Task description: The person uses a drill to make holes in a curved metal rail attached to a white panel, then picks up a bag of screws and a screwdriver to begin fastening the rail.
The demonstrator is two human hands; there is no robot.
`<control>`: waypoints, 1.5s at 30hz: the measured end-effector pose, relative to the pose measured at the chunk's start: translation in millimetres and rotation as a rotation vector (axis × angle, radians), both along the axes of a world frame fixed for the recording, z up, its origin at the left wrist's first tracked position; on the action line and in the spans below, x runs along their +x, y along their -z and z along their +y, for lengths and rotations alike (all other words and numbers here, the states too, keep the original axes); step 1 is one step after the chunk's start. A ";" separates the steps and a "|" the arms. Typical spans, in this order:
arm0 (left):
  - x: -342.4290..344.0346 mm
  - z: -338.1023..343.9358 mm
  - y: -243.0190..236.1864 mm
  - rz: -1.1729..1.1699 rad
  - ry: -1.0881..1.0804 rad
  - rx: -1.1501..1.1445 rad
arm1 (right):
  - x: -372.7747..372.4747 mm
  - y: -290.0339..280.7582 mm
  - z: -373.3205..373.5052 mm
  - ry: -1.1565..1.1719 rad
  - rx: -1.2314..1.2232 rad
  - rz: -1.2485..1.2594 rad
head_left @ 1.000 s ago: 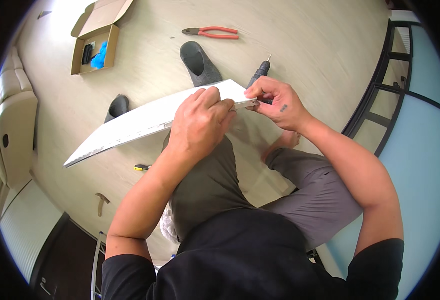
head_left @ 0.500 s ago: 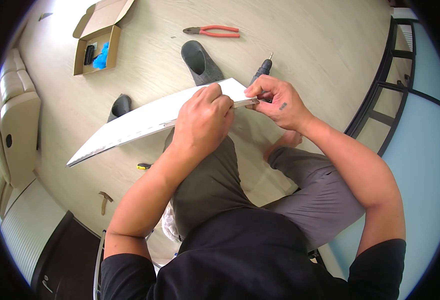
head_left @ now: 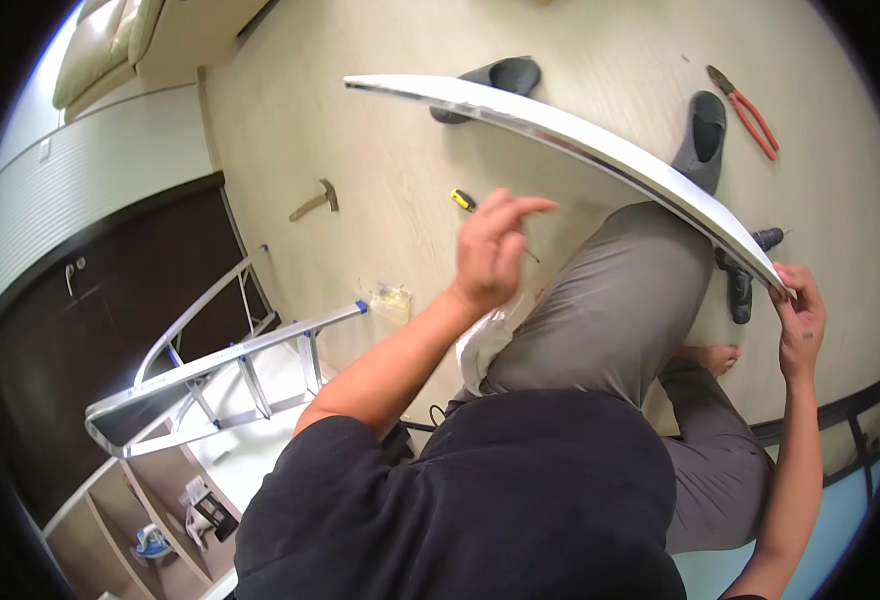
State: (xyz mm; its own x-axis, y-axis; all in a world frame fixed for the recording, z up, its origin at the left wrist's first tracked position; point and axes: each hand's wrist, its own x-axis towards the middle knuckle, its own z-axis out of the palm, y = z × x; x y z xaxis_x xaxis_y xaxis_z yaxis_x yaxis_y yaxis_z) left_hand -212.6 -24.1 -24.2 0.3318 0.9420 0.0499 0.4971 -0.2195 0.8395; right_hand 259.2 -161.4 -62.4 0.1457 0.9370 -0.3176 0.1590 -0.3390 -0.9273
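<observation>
A long white panel (head_left: pixel 610 148) tilts across my raised knee, its thin edge facing me. At its right end my right hand (head_left: pixel 802 318) pinches the corner between thumb and fingers. My left hand (head_left: pixel 492 255) is off the panel, slightly blurred, its index finger stretched out and the others loosely curled; I see nothing in it. Closest to that hand is a yellow-and-black screwdriver (head_left: pixel 463 200) on the floor, its shaft partly hidden behind the hand. A dark cordless drill (head_left: pixel 740 295) lies beneath the panel's right end, partly covered by it.
Two grey slippers (head_left: pixel 705 140) and red-handled pliers (head_left: pixel 752 120) lie beyond the panel. A hammer (head_left: pixel 318 200) and a small clear plastic bag (head_left: pixel 392 300) are to the left. An aluminium stepladder (head_left: pixel 245 355) stands near a shelf unit (head_left: pixel 110 500) and a dark door (head_left: pixel 35 340).
My view has swung to the left, bringing in the stepladder and shelf unit. My left hand has let go of the panel and moved away from it. My right hand still grips its end.
</observation>
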 end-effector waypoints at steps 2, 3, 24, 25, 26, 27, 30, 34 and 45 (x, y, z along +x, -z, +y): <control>-69.7 -21.3 71.7 0.231 -0.167 -0.151 | 4.7 -5.8 3.6 -0.019 -0.003 -0.031; -105.8 -36.4 106.3 0.376 -0.199 -0.216 | 7.6 -6.9 6.1 -0.047 -0.006 -0.067; -296.9 -147.3 280.9 0.794 -0.697 -0.632 | 62.4 17.4 12.8 -0.052 -0.052 -0.182; -312.7 -148.3 282.5 0.811 -0.727 -0.585 | 65.7 16.5 12.4 -0.062 -0.064 -0.209; -333.5 -147.9 283.4 0.880 -0.752 -0.584 | 66.7 17.1 12.4 -0.050 -0.071 -0.167; -356.5 -148.9 283.8 0.950 -0.777 -0.584 | 68.5 17.7 12.8 -0.040 -0.079 -0.126; -420.1 -165.8 283.3 0.992 -0.936 -0.761 | 77.8 14.5 11.4 -0.016 -0.142 -0.131; -491.0 -184.3 289.5 0.961 -1.051 -0.813 | 93.4 24.1 1.3 0.062 -0.164 -0.094; -599.8 -197.8 349.8 0.720 -1.094 -0.979 | 63.0 20.0 -9.3 0.111 -0.225 -0.252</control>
